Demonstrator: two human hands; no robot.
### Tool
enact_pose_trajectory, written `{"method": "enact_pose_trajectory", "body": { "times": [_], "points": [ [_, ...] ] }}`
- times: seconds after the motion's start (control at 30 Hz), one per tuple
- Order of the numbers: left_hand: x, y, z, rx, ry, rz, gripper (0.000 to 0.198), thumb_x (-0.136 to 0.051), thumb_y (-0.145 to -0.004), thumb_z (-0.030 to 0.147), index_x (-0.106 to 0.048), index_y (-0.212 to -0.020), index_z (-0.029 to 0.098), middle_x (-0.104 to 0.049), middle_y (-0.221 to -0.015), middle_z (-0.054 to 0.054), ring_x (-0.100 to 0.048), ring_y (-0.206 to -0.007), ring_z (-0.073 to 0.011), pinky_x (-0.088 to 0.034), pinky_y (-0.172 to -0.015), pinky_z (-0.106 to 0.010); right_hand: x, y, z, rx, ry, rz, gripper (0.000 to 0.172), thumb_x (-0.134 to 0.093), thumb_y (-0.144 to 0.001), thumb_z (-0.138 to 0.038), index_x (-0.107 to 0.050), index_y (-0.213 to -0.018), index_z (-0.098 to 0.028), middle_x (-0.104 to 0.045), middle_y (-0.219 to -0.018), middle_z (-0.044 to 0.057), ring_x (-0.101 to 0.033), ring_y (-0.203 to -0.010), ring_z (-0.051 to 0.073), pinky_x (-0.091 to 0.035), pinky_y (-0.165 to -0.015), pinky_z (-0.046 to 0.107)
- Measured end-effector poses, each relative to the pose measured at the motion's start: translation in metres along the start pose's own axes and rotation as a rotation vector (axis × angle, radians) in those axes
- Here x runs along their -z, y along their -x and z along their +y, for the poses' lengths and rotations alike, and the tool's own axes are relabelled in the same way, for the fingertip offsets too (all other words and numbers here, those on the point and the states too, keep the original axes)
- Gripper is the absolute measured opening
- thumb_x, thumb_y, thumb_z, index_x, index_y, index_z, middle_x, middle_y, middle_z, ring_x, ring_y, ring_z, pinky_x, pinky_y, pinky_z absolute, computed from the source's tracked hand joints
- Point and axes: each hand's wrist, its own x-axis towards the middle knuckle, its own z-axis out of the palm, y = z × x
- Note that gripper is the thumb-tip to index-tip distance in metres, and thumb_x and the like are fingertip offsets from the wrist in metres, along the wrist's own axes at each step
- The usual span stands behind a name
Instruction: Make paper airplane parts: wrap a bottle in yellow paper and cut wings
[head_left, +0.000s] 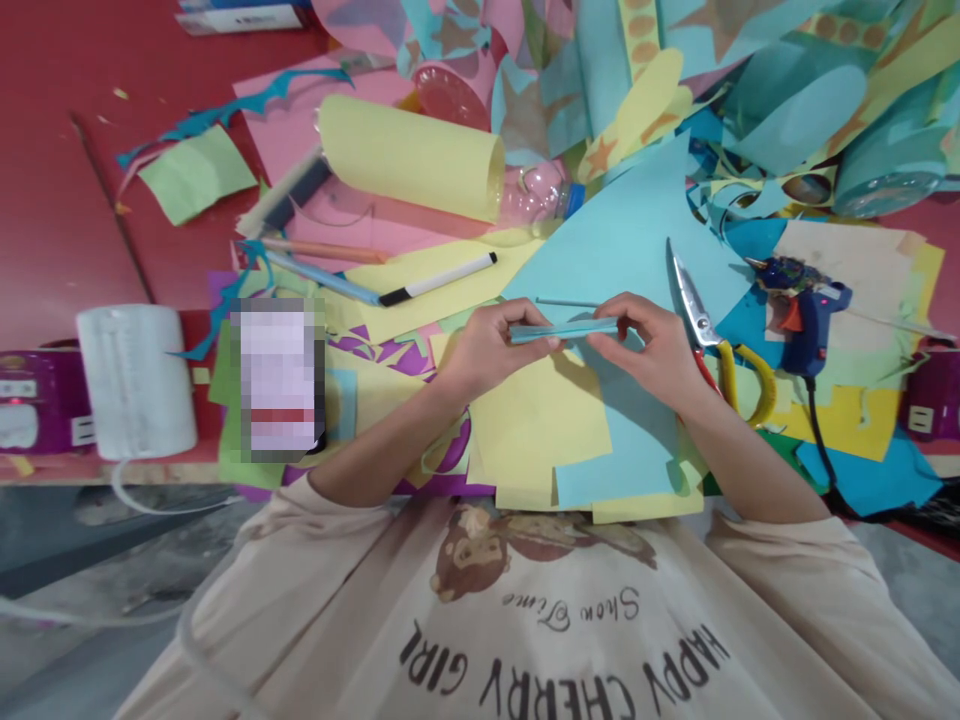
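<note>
A narrow, layered piece of light blue paper (566, 330) is stretched between my two hands, seen nearly edge-on. My left hand (499, 345) pinches one end of it with thumb and fingers, and my right hand (641, 340) pinches the other end. Under the hands lie yellow paper (532, 430) and light blue paper (630, 430). A thin dark stick (566, 302) rests just beyond the held paper. Scissors with red and yellow handles (705, 330) lie open beside my right hand, partly covered by the wrist.
A black and white marker (439, 279) and a yellow paper roll around a bottle (412, 160) lie ahead. A blue glue gun (814, 320) is at the right. At the left are a phone (277, 380) and a white device (137, 380). Decorated paper shapes fill the back.
</note>
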Motion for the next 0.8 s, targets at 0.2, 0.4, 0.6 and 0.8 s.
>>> {"method": "enact_pose_trajectory", "body": {
  "times": [0.2,0.4,0.6,0.8],
  "points": [
    [-0.0012,0.0004,0.0006,-0.013,-0.044,-0.003,0.027,-0.076,-0.067,0.041,-0.063,-0.067,0.017,-0.067,-0.065,-0.001,-0.062,-0.063,-0.0136,-0.047,-0.057,-0.024,-0.0012,0.0001,0.0006,-0.001,-0.038,-0.075,0.009,-0.064,-0.081,-0.029,-0.058,-0.079,-0.022,-0.062,-0.077,0.000,-0.050,-0.067,0.013,-0.040,-0.062,0.028],
    [-0.0006,0.0021,0.0006,-0.041,-0.199,-0.026,0.024,-0.069,-0.072,0.040,-0.065,-0.069,0.017,-0.064,-0.064,0.000,-0.054,-0.058,-0.0110,-0.040,-0.051,-0.021,-0.0045,0.0001,-0.0021,0.038,-0.026,-0.121,0.009,-0.065,-0.081,-0.028,-0.059,-0.078,-0.022,-0.066,-0.077,0.001,-0.058,-0.073,0.015,-0.042,-0.065,0.029],
    [0.0010,0.0019,-0.0029,-0.058,-0.253,-0.054,0.023,-0.067,-0.075,0.042,-0.066,-0.076,0.019,-0.067,-0.073,-0.001,-0.061,-0.069,-0.0140,-0.045,-0.059,-0.023,-0.0055,-0.0003,-0.0020,0.026,0.006,-0.118,0.009,-0.062,-0.081,-0.028,-0.058,-0.075,-0.022,-0.065,-0.075,0.001,-0.056,-0.071,0.016,-0.042,-0.065,0.029],
    [-0.0001,0.0025,-0.0051,-0.119,-0.223,-0.063,0.017,-0.067,-0.077,0.036,-0.065,-0.080,0.020,-0.071,-0.080,-0.001,-0.066,-0.080,-0.0160,-0.049,-0.069,-0.024,-0.0060,0.0004,0.0001,0.026,0.009,-0.116,0.012,-0.062,-0.082,-0.032,-0.060,-0.075,-0.022,-0.065,-0.077,0.002,-0.057,-0.073,0.016,-0.042,-0.066,0.030]
  ]
}}
